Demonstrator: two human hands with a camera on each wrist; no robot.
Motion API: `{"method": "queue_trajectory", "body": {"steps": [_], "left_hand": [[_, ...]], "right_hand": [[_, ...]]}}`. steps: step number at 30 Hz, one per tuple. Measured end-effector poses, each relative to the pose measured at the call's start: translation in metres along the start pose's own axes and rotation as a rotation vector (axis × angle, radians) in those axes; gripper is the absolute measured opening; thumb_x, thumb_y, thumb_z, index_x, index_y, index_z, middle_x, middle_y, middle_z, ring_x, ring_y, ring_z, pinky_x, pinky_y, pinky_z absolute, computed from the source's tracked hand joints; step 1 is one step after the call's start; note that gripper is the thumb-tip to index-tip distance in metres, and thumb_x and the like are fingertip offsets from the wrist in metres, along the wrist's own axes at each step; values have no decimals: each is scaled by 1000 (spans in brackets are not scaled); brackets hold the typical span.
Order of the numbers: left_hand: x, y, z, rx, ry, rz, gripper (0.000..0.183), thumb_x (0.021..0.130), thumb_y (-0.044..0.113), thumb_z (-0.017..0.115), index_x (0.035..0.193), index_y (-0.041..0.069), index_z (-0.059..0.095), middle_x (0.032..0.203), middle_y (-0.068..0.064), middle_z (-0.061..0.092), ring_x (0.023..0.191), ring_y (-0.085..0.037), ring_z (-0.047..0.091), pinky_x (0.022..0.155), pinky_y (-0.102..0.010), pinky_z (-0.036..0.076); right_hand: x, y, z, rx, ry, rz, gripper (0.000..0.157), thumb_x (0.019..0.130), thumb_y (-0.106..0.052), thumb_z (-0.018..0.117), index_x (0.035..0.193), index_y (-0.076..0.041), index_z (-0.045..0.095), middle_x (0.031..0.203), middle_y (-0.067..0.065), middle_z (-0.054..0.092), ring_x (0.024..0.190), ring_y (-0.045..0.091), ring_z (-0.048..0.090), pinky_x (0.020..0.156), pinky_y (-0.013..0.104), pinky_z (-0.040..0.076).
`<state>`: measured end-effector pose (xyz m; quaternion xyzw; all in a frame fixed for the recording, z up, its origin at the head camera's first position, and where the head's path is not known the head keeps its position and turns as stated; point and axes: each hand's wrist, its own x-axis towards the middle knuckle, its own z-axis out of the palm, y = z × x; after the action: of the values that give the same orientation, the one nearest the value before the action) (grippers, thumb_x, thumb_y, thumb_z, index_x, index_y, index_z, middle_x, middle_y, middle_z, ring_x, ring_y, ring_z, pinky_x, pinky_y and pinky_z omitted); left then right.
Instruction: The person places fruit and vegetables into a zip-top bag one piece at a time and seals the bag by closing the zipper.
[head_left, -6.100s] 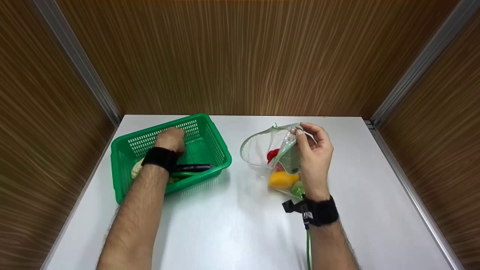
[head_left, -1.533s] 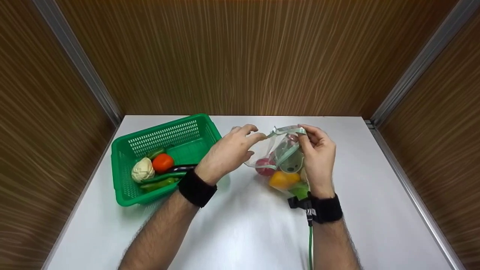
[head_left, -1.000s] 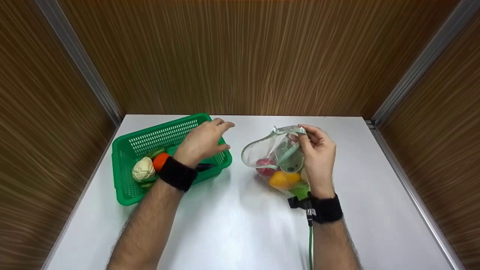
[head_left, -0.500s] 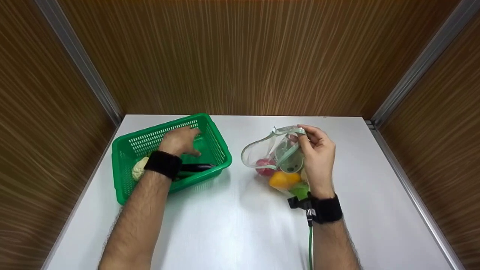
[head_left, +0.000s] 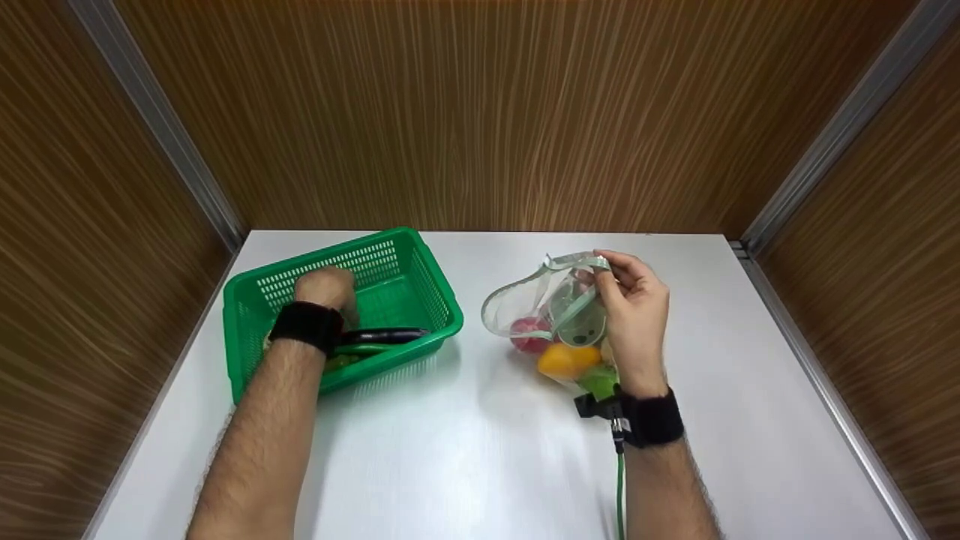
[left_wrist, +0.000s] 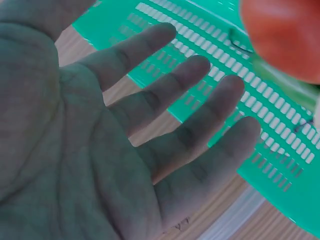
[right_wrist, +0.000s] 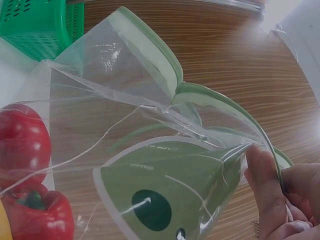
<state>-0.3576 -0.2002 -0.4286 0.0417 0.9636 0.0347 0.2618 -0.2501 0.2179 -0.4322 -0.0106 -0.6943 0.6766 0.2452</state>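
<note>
Down inside the green basket (head_left: 454, 315), my left hand (head_left: 326, 289) is over the vegetables, its fingers hidden from the head view. The left wrist view shows that palm with fingers (left_wrist: 150, 97) spread and nearly straight, apart from an orange-red tomato (left_wrist: 285, 35). A green vegetable (left_wrist: 285, 82) lies behind the tomato. My right hand (head_left: 637, 307) pinches the green-edged rim of a clear zip bag (head_left: 514, 300), whose mouth gapes leftward. Through the bag show a red pepper (right_wrist: 37, 215), a round red vegetable (head_left: 531, 335), a yellow one (head_left: 568, 361) and a green one (head_left: 598, 380).
Beside my left wrist in the basket lie an eggplant (head_left: 384, 335) and a long green pepper (head_left: 367, 349). Basket and bag stand apart on the white table (head_left: 450, 465). Wood-patterned panels (head_left: 480, 112) close off the back and sides. A green cable (head_left: 620, 487) runs along my right forearm.
A red vegetable has been added to the bag since the oldest frame. My left hand has moved from beside the bag's mouth leftward and down into the basket. The right hand stays at the rim.
</note>
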Motion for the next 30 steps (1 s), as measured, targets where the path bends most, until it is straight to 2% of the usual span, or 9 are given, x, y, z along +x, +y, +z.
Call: {"method": "queue_trajectory", "body": {"steps": [3, 7, 8, 12, 15, 19, 24, 25, 30], "left_hand": [[34, -23, 16, 73, 22, -12, 49, 92, 20, 94, 133, -5, 81, 136, -26, 81, 118, -32, 76, 99, -51, 70], [80, -52, 41, 111, 20, -26, 49, 90, 22, 95, 131, -1, 82, 131, -20, 81, 113, -29, 74, 97, -49, 69], [83, -54, 44, 109, 5, -33, 45, 92, 20, 92, 131, 0, 81, 130, -19, 80, 112, -30, 72, 99, -50, 68], [121, -79, 64, 85, -14, -16, 32, 96, 7, 85, 128, 7, 81, 120, -12, 77, 106, -27, 68, 99, -46, 66], [137, -88, 71, 79, -23, 7, 33, 97, -2, 82, 128, 11, 81, 118, -10, 75, 106, -26, 68, 97, -44, 65], [128, -85, 72, 67, -3, 32, 24, 98, -1, 81, 117, 12, 85, 114, -9, 79, 103, -26, 70, 91, -43, 65], [72, -56, 58, 40, 25, 20, 15, 101, 1, 79, 112, 7, 86, 113, -12, 80, 102, -28, 71, 96, -46, 66], [67, -54, 56, 53, 27, 32, 14, 101, 3, 80, 112, 8, 86, 113, -11, 80, 102, -27, 70, 95, -45, 66], [18, -29, 36, 89, 30, 63, 30, 103, 7, 79, 133, 3, 85, 138, -21, 82, 126, -35, 76, 114, -50, 66]], "right_hand": [[0, 1, 1, 6, -7, -5, 23, 115, 3, 67, 134, 4, 81, 120, 14, 88, 95, 8, 88, 89, 21, 71], [0, 3, 1, 4, -7, -17, 24, 115, 4, 67, 134, 4, 81, 118, 8, 88, 95, 8, 88, 90, 22, 71], [0, 4, 1, 4, -5, -20, 24, 115, 5, 67, 134, 5, 81, 117, 6, 88, 95, 8, 88, 90, 22, 71], [0, 4, 1, 5, 0, -19, 24, 114, 5, 67, 133, 5, 81, 114, 2, 88, 94, 9, 88, 88, 22, 71], [1, 3, 2, 22, -1, -11, 23, 114, 5, 67, 133, 5, 81, 114, 4, 88, 94, 9, 88, 88, 22, 71], [1, 3, 3, 51, -2, -12, 23, 114, 6, 67, 133, 7, 81, 115, 4, 87, 95, 10, 88, 89, 22, 71], [1, 4, 4, 61, 0, -18, 24, 114, 7, 65, 132, 7, 81, 116, 4, 86, 97, 10, 88, 89, 22, 71], [1, 4, 4, 61, 0, -16, 24, 114, 6, 65, 132, 7, 81, 116, 6, 86, 97, 10, 88, 89, 22, 71], [1, 5, 4, 74, -1, -10, 24, 113, 7, 65, 131, 8, 81, 118, 12, 86, 96, 11, 88, 88, 22, 71]]}}
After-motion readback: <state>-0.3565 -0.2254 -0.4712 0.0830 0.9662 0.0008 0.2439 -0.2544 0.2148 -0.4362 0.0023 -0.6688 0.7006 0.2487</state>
